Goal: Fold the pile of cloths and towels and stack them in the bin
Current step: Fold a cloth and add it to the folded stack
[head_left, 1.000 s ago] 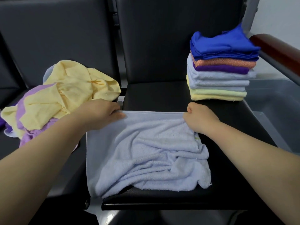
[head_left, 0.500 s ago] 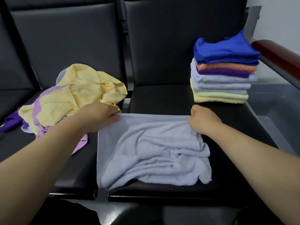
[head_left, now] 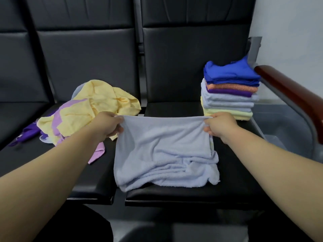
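Pale blue towel [head_left: 162, 154] stretched, rumpled below

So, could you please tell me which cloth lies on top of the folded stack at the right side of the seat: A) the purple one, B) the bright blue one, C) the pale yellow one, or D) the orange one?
B: the bright blue cloth sits at the very top of the folded stack, above all the other layers.

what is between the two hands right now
In the head view, the pale blue towel stretches between left hand and right hand, its top edge taut; each pinches a corner.
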